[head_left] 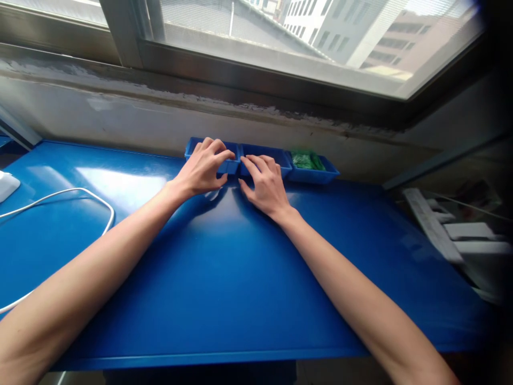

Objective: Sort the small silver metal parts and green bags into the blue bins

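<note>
Three small blue bins stand in a row at the back of the blue table, against the wall. My left hand (206, 167) is at the left bin (230, 166), its fingers bent over the front rim and its thumb apart in front. At the middle bin (285, 170), my right hand (264, 186) has its fingers over the front wall near the left corner, thumb spread below them. Both hands look open; whether the fingertips touch the bins, I cannot tell. Green packets (306, 160) lie in the right bin (320, 176).
The glossy blue table (224, 299) stretches toward me. A white cable (94, 195) curves over its left side, near a white object (7, 184) at the edge. A window (280, 59) rises behind. White parts (468, 232) stand beyond the right side.
</note>
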Demonstrator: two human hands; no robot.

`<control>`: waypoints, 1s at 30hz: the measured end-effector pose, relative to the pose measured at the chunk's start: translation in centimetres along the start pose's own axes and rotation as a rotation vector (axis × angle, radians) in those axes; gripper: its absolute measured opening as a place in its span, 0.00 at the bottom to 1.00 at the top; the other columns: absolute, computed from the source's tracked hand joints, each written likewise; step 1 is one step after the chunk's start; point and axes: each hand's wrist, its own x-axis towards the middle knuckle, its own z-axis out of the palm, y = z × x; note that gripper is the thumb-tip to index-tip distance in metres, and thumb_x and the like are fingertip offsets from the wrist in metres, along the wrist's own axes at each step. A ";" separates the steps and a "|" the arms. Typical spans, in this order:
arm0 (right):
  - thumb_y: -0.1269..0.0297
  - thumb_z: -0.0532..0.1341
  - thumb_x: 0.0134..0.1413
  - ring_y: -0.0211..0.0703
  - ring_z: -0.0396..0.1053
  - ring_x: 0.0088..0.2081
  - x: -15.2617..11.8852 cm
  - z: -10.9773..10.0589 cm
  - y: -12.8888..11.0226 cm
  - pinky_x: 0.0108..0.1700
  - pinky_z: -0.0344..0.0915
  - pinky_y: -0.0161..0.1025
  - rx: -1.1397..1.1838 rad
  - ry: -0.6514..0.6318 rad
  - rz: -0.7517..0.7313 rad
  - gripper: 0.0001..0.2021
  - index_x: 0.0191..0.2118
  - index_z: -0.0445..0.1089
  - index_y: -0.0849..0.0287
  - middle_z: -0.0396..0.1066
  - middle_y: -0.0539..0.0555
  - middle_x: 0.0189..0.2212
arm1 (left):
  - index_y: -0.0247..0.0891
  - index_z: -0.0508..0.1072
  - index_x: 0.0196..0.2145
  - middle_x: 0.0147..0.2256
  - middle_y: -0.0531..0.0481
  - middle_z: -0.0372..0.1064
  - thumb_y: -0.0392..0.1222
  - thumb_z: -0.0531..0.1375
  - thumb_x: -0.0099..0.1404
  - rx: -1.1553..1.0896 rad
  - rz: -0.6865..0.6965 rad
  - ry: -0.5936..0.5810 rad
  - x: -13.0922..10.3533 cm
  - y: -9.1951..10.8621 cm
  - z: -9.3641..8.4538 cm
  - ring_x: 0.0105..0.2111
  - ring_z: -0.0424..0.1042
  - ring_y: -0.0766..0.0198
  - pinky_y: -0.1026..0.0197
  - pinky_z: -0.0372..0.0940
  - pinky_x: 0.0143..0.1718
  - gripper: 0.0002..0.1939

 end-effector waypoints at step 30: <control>0.71 0.55 0.69 0.51 0.73 0.45 0.6 2.0 -0.8 0.48 0.74 0.46 -0.021 -0.016 -0.252 0.14 0.39 0.78 0.57 0.77 0.62 0.45 | 0.46 0.50 0.75 0.71 0.34 0.53 0.58 0.80 0.42 -0.461 -0.168 0.004 -4.3 -5.9 -3.1 0.70 0.57 0.36 0.41 0.58 0.69 0.70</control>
